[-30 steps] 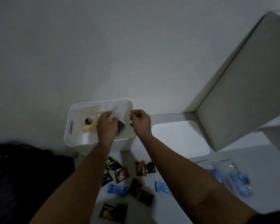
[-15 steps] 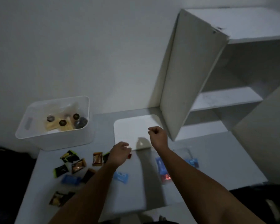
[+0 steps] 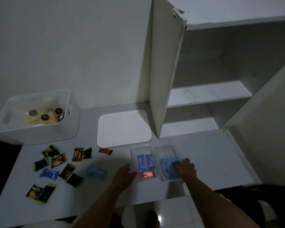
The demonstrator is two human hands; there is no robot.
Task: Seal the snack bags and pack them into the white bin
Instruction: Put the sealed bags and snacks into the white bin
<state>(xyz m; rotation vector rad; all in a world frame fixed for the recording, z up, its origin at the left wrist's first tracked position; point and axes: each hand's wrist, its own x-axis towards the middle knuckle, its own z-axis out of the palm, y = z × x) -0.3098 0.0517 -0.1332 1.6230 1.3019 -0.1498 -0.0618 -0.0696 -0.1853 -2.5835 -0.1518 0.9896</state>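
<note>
The white bin [image 3: 61,130] stands at the table's back left with pale snack bags [image 3: 44,117] inside. Two clear snack bags lie side by side near the front edge. The left clear bag [image 3: 144,163] holds blue bars and a red packet. My left hand [image 3: 124,176] rests at its left edge, fingers apart. The right clear bag [image 3: 167,163] holds light blue packets, and my right hand [image 3: 185,168] presses down on its near end. Whether the fingers pinch the plastic is unclear.
Several loose wrapped snacks [image 3: 59,163] lie scattered on the table's left half. A white lid [image 3: 123,129] lies flat behind the clear bags. A red packet [image 3: 105,151] sits by the lid's front edge. A white shelf unit [image 3: 204,94] rises at the right.
Both hands have left the white bin and come down to the two clear bags near the front edge. The view has swung right.
</note>
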